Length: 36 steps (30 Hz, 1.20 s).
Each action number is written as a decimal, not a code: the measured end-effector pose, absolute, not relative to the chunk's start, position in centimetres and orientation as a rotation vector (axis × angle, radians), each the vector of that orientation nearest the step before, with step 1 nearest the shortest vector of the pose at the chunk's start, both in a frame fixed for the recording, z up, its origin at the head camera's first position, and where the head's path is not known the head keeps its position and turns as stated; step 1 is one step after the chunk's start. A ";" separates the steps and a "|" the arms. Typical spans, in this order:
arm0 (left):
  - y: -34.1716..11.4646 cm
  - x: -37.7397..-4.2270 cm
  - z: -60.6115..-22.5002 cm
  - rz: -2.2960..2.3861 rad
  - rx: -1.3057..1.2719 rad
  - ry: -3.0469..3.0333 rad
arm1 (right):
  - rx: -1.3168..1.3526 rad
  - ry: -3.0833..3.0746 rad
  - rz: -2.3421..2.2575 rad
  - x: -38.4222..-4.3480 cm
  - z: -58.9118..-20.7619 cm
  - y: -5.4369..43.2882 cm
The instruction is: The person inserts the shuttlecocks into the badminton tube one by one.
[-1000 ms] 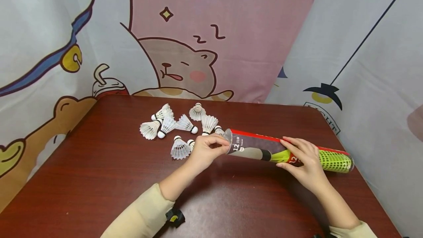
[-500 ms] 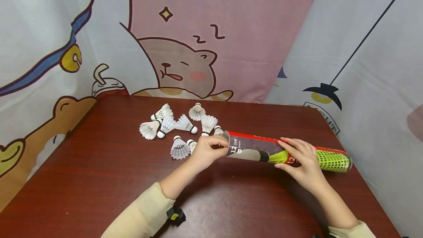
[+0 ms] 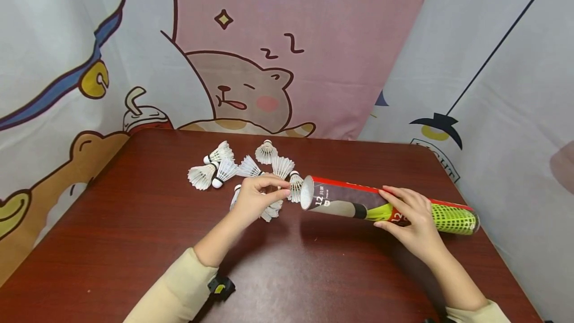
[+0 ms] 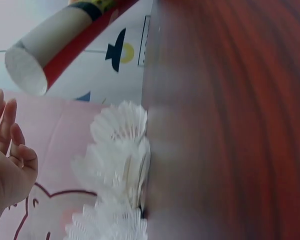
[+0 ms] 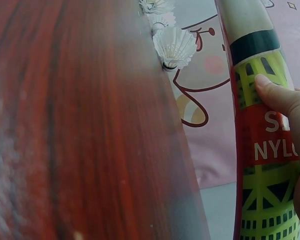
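My right hand (image 3: 414, 218) grips a long printed shuttlecock tube (image 3: 338, 197), red, grey and yellow-green, with the thumb near side and the fingers over the top. The tube lies slanted above the table, its pale round end (image 3: 307, 193) facing left. In the right wrist view my thumb (image 5: 275, 95) presses on the yellow-green print. My left hand (image 3: 257, 196) hovers left of that end, over the shuttlecocks, its thumb and forefinger extended with nothing between them. The left wrist view shows its loosely bent fingers (image 4: 10, 130) apart from the tube. A white shuttlecock (image 3: 296, 187) lies close to the tube's end.
Several more white shuttlecocks (image 3: 203, 176) lie scattered on the dark red table (image 3: 134, 243), some partly hidden behind my left hand. A cartoon-printed curtain (image 3: 332, 54) stands behind and at both sides of the table.
My left hand has drawn back to the left from the tube's end, where its fingers were at the rim. The tube and the right hand have stayed nearly in place.
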<state>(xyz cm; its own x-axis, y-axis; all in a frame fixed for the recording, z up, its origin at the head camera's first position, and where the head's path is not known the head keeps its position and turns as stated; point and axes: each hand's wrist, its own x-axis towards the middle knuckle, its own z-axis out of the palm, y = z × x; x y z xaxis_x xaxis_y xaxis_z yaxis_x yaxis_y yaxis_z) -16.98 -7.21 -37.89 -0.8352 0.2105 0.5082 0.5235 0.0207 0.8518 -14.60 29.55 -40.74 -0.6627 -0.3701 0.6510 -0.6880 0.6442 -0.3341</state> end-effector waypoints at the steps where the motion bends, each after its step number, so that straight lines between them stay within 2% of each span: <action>1: -7.5 -16.8 -37.6 -1.892 -0.756 -2.052 | 0.828 -2.315 0.779 -14.6 -40.7 29.5; 6: -9.4 -16.2 -36.6 -1.870 -0.731 -2.027 | 0.837 -2.278 0.777 -14.6 -40.7 29.4; 18: -14.0 -16.4 -38.6 -1.839 -0.574 -2.120 | 0.821 -2.328 0.775 -14.4 -40.7 29.7; 36: -16.7 -15.7 -40.6 -1.743 -0.500 -2.313 | 0.833 -2.330 0.769 -14.6 -40.8 29.6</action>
